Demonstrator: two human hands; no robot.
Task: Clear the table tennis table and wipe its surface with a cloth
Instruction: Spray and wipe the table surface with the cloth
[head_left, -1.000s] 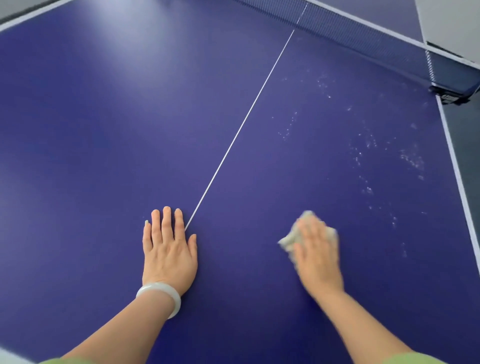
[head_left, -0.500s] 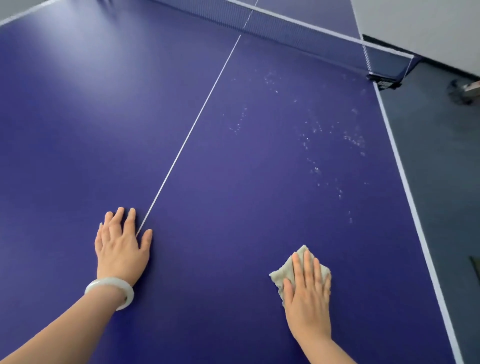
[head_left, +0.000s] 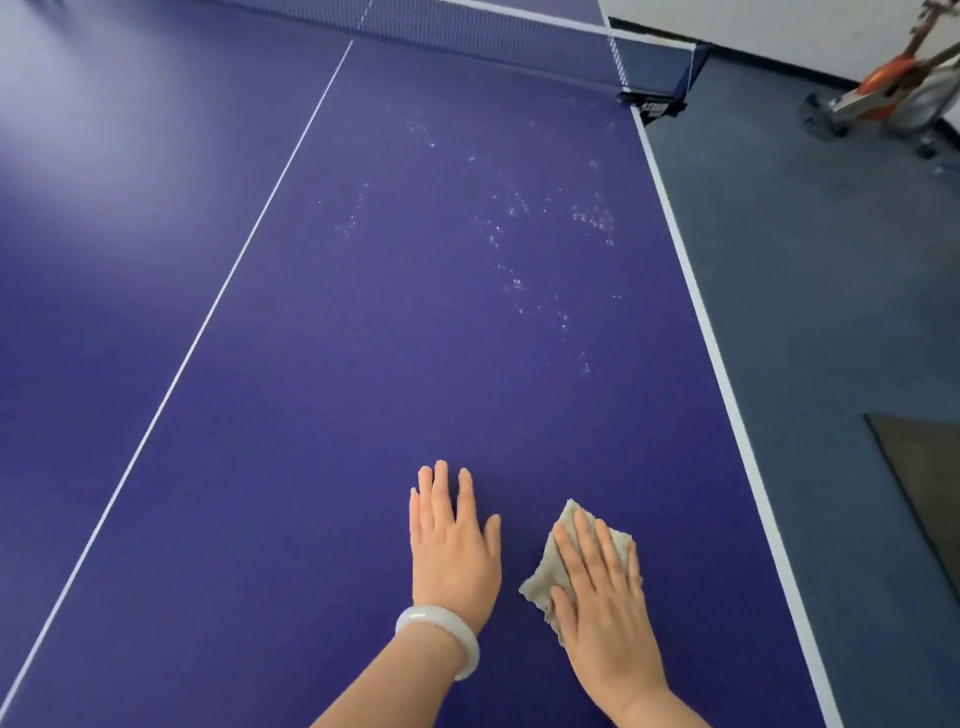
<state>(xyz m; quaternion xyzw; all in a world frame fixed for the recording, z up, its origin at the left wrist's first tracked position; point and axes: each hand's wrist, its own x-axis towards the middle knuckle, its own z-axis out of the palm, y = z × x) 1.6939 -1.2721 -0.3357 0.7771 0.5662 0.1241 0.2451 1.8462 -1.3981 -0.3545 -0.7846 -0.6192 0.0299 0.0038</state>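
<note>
The blue table tennis table (head_left: 311, 364) lay bare of gear up to the net (head_left: 493, 47), with pale specks (head_left: 519, 234) scattered over its right half. Wiping was in hand: the right hand (head_left: 602, 608) pressed a grey cloth (head_left: 545, 571) flat on the near right part, fingers straight, not clenched. The left hand (head_left: 454, 551) rested flat just beside it, holding nothing. Next, the cloth probably needed pushing forward through the specks. Half a second before, the left hand touched the centre line (head_left: 218, 301); now it sat well right of it.
</note>
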